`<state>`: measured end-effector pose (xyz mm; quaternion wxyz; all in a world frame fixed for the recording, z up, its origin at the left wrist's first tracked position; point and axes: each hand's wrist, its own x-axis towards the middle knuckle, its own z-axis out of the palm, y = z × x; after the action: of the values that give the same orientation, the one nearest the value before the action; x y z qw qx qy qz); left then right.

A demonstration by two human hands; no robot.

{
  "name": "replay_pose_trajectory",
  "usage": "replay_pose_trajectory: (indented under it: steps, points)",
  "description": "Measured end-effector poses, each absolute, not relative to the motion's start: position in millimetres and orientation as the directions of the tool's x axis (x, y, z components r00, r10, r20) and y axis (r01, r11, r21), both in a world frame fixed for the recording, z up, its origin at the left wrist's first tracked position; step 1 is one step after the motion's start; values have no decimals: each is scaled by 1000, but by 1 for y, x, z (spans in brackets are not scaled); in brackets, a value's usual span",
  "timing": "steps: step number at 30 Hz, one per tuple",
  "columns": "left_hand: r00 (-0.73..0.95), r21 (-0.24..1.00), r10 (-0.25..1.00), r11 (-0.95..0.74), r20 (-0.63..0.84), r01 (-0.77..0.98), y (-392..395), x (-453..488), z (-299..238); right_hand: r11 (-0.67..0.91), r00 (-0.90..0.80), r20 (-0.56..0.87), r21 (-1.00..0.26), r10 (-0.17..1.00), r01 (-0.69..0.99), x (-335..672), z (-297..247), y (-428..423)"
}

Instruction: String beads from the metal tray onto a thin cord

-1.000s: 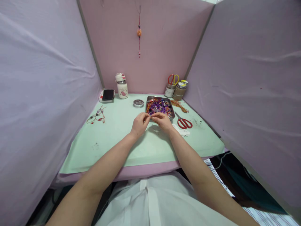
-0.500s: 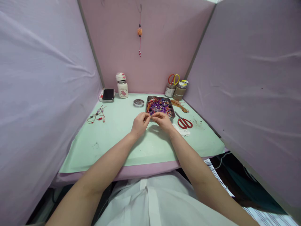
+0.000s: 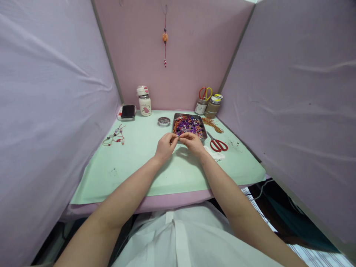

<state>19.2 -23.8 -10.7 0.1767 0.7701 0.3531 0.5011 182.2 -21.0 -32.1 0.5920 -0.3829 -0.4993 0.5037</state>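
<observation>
My left hand [image 3: 166,145] and my right hand [image 3: 193,142] meet at the near edge of a metal tray [image 3: 206,136] of mostly purple beads [image 3: 187,125]. Both hands are closed in a pinch, fingertips almost touching. Whatever lies between the fingertips is too small to name. Just right of my right hand, a white cloth or tissue [image 3: 218,155] lies on the table, partly behind the wrist. Red-handled scissors [image 3: 218,145] rest beyond it, beside the tray.
A small round dish [image 3: 164,121] stands left of the tray, with a white bottle [image 3: 145,105] and a black phone-like slab [image 3: 128,111] behind. Beaded cords [image 3: 114,136] lie at left. Golden cords [image 3: 213,125], a jar [image 3: 213,107] and a scissors holder [image 3: 200,108] are at right. A beaded pendant [image 3: 165,38] hangs behind.
</observation>
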Motion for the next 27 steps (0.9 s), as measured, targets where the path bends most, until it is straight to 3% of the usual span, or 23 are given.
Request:
replay_pose_trajectory:
  steps: [27]
  points:
    - [258,613,720,-688,644,389,-24,19,-12,205,-12,213,-954,977,-217,182,-35,-19]
